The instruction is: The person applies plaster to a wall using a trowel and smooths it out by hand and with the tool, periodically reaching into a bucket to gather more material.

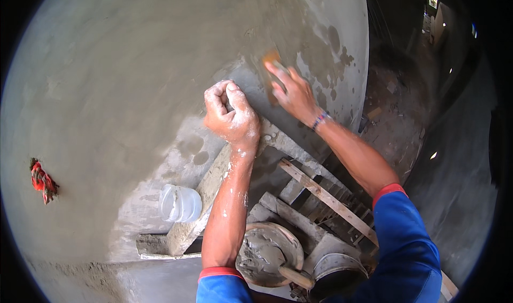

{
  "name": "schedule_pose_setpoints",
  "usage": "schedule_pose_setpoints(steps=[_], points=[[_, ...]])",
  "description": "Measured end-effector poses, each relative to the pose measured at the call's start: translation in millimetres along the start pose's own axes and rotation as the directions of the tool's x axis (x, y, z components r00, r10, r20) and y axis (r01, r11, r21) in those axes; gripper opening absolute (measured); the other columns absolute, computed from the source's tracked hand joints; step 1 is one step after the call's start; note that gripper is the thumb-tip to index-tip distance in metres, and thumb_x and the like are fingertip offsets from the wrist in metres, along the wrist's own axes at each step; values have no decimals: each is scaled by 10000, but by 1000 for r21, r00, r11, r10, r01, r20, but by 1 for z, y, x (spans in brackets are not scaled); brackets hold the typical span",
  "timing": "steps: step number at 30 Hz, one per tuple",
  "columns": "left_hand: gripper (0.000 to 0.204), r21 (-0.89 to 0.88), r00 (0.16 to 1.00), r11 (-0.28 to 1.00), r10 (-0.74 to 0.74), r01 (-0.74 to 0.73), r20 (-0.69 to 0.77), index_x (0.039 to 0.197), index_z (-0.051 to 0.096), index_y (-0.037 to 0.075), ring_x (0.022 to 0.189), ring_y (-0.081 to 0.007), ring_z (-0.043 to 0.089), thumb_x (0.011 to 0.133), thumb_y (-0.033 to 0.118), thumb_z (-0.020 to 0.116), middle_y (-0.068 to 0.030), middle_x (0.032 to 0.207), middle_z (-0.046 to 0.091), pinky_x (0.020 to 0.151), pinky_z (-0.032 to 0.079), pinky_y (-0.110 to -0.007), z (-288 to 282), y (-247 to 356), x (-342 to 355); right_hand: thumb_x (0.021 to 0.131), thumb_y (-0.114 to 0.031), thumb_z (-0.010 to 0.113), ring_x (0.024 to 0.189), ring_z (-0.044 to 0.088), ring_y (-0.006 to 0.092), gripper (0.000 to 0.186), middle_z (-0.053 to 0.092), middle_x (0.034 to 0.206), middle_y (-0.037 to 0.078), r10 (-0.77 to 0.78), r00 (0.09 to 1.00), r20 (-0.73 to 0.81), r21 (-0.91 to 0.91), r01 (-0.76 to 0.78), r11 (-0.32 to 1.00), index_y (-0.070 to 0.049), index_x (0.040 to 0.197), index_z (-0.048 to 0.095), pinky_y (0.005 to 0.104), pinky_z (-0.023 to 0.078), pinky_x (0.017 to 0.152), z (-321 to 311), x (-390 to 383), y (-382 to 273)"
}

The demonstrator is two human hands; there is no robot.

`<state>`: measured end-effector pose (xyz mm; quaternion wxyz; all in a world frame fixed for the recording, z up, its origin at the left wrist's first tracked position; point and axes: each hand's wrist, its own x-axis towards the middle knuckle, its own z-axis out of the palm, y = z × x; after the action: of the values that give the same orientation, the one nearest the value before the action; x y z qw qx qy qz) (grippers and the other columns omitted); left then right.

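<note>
My left hand (231, 110), dusted with white powder, is closed in a fist in front of the wall; what it holds, if anything, is hidden. Up and to its right, my right hand (293, 91) grips a flat orange-brown plastering float (271, 56), smeared by motion, against the grey plastered wall (139, 73). The plaster there looks wet, with dark splashes to the right and paler, powdery patches near my left hand and lower left.
A clear plastic tub (180, 203) stands on a mortar-smeared plank (209, 188). Below are a round pan of wet mortar (247, 229), a wooden handle (296, 277) over its rim, and a bucket (342, 259). A wooden batten (328, 200) slants beneath my right arm. Red cloth (43, 182) protrudes from the wall.
</note>
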<state>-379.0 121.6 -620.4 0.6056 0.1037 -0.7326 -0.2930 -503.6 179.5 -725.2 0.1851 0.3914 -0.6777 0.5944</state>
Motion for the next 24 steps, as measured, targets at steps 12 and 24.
schedule_pose_setpoints(steps=[12, 24], points=[[89, -5, 1000, 1000, -16, 16, 3, 925, 590, 7, 679, -67, 530, 987, 69, 572, -10, 758, 593, 647, 446, -231, -2, -3, -1, 866, -91, 650, 836, 625, 368, 587, 588, 937, 178, -286, 953, -97, -4, 287, 958, -255, 1418, 538, 462, 551, 741, 2, 95, -78], [86, -25, 1000, 1000, -15, 15, -5, 937, 587, 3, 684, -64, 520, 989, 70, 571, -11, 755, 585, 640, 437, -229, 3, 4, 2, 893, -149, 655, 845, 634, 356, 499, 637, 930, 169, -185, 941, -282, -7, 191, 982, -227, 1379, 576, 447, 536, 765, -59, 96, -34]])
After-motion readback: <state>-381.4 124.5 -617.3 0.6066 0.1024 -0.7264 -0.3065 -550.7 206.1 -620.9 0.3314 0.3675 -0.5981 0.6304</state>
